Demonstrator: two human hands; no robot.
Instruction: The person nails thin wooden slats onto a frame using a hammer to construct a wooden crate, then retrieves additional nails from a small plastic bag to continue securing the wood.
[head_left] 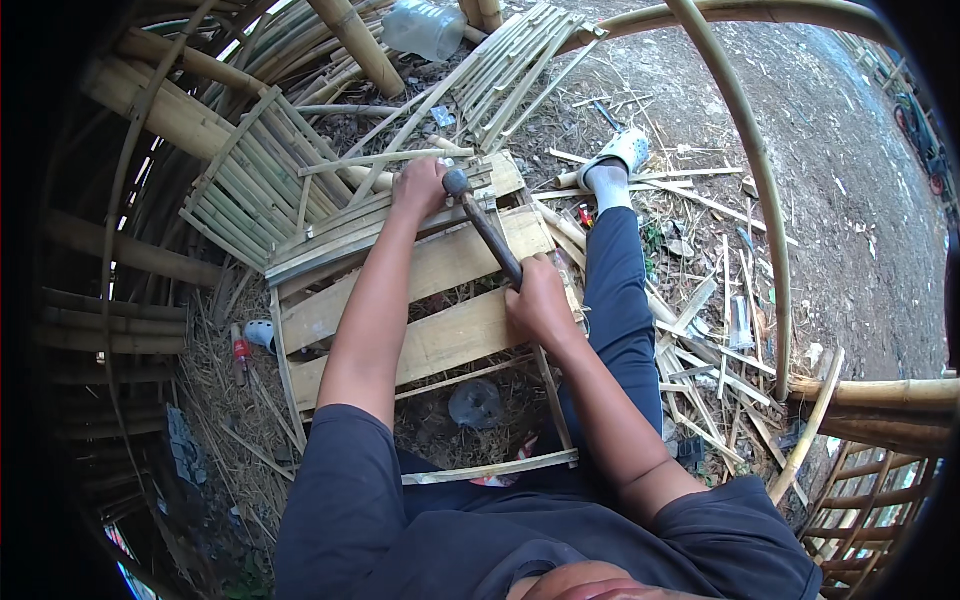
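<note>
My right hand (541,302) is wrapped round the dark wooden handle of a hammer (492,238). The hammer's rounded grey head (457,183) is right beside my left hand (420,187). That hand is closed at the far edge of a slatted wooden frame (425,352), by several thin bamboo strips (352,224). A small pale bit shows at its fingertips; what the fingers hold is hidden. The frame, of broad pale boards with gaps between them, lies across in front of me, between my legs.
A bamboo slat panel (240,180) leans at the left, and a bundle of split strips (525,68) lies at the far side. Offcuts (700,380) litter the ground at right. A curved bamboo pole (752,165) rises there. A clear plastic jug (425,30) sits at the back.
</note>
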